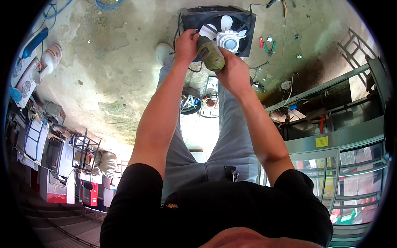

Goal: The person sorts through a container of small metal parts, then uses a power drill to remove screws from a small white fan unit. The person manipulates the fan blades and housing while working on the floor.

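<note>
Black shirt (231, 202) closest to the lens, filling the bottom of the view, with grey jeans (233, 124) stretching up toward the fan (228, 41), so that's my landmark. Under the fan there's a stained concrete floor (107, 53), pretty patchy, and way off to the fan's right and nearer the body sits a big glass-front cabinet (355, 138). Now the bit that matters: the fan lies flat just past both hands, and the drill (211, 56) is over its near-left part, long axis slanting from the fan's left edge back toward the person. Right hand (235, 72) is wrapped around the drill at the near end, though most of its fingertips are hidden. Left hand (187, 44) is at the fan's left edge, right by the drill's far end, fingers curled in close together; can't tell if they're pinching anything. So the left is nearer the far tip, the right owns the back. Smaller stuff: a black tub (191, 112) of odds and ends on the near side of the fan, green-handled pliers (269, 51) just off its right side, and a little red cylinder (261, 43) between those and the fan.
</note>
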The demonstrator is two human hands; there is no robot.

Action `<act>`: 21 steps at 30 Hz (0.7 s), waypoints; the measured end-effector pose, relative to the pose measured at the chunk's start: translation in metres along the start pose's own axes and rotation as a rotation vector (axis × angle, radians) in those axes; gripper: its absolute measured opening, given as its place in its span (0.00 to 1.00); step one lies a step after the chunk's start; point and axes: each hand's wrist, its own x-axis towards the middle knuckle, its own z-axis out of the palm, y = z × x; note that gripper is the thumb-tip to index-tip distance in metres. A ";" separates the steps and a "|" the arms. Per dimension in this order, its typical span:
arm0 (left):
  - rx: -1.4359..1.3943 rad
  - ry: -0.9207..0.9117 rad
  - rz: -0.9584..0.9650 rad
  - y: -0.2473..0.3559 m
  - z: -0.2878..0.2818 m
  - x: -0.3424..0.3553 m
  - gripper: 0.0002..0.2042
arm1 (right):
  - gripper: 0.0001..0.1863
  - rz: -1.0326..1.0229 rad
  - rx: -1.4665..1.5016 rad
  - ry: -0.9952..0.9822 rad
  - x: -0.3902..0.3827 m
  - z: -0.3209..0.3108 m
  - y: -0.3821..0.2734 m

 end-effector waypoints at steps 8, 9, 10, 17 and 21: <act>0.027 -0.001 -0.005 0.002 0.001 0.007 0.11 | 0.18 -0.042 -0.023 0.017 0.006 -0.002 0.002; 0.031 -0.002 -0.010 0.002 0.000 0.007 0.11 | 0.21 -0.026 -0.019 0.003 0.007 -0.003 0.002; 0.036 -0.003 -0.015 0.001 0.001 0.007 0.11 | 0.24 -0.011 -0.014 -0.011 0.007 -0.004 0.001; 0.020 -0.014 -0.035 0.003 0.002 0.004 0.12 | 0.27 -0.004 -0.026 -0.028 0.011 -0.009 -0.002; 0.008 -0.004 -0.029 0.002 0.002 0.006 0.12 | 0.27 -0.014 -0.026 -0.022 0.010 -0.010 0.000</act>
